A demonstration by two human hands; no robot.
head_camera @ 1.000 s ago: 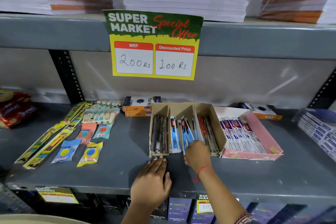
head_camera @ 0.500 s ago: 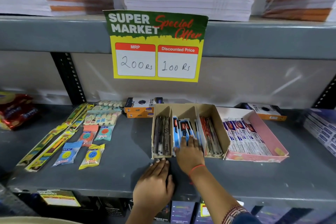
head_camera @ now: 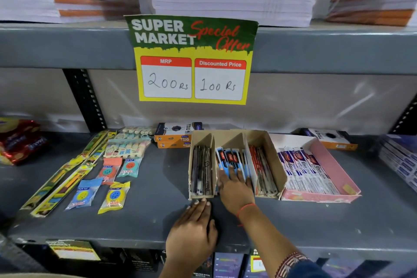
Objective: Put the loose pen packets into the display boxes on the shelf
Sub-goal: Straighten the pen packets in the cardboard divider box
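Observation:
A brown cardboard display box (head_camera: 274, 160) with three compartments stands on the grey shelf (head_camera: 158, 216). Its left slot holds dark pen packets (head_camera: 202, 169), the middle one blue pen packets (head_camera: 230, 158), the right one red pen packets (head_camera: 262, 169). My right hand (head_camera: 235, 187) lies flat on the blue packets in the middle slot, fingers spread. Palm down on the shelf, my left hand (head_camera: 194, 230) rests with its fingertips touching the box's front left corner. A pink display box (head_camera: 338, 169) to the right holds white-and-blue pen packets (head_camera: 304, 169).
Eraser packets (head_camera: 112, 196), pencil strips (head_camera: 61, 183) and a pastel pack (head_camera: 126, 144) lie at the left. Orange Trio boxes (head_camera: 173, 137) stand behind the brown box, another Trio box (head_camera: 331, 140) behind the pink one. A price sign (head_camera: 194, 61) hangs from the upper shelf. Red snack bags (head_camera: 18, 140) sit far left.
My right hand has slid left and forward from the brown box's front edge onto the blue packets in the middle slot. The left hand has stayed put at the box's corner.

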